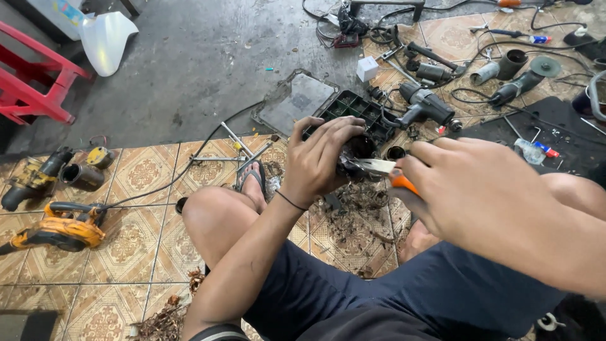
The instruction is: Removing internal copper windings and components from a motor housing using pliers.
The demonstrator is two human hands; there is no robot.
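While the left hand [319, 161] wraps its fingers around a dark, round motor part [358, 153] and holds it up above the knees, the right hand [470, 189] is closed on the orange handle of a pair of pliers [386, 172], whose pale metal nose lies against the part's lower edge. A thin black band circles the left wrist. Directly beneath both hands, between the person's legs, a litter of dark wire scraps [353, 218] covers the patterned floor tiles [142, 243], and a foot in a black sandal [254, 183] rests just below and to the left of the left hand. Just beyond the left hand's fingertips sits a black compartment tray [353, 112] with its grey lid [295, 101] lying flat beside it on the bare concrete. Past the right hand, farther out, a dark power drill [424, 104] lies on its side, and beyond it an angle grinder [521, 83] with its disc, a few cylindrical motor housings and loose black cables are spread over the tiles. A small white box [367, 68] stands near the tray's far corner. Well to the left of the left hand, an orange-yellow power tool [63, 230] lies on the tiles with a black cord running from it toward the sandal, and two more worn yellow and black tool bodies [38, 177] sit just behind it. Farthest out on that side, a red plastic stool [31, 82] stands on the concrete next to a white curved panel [104, 38].
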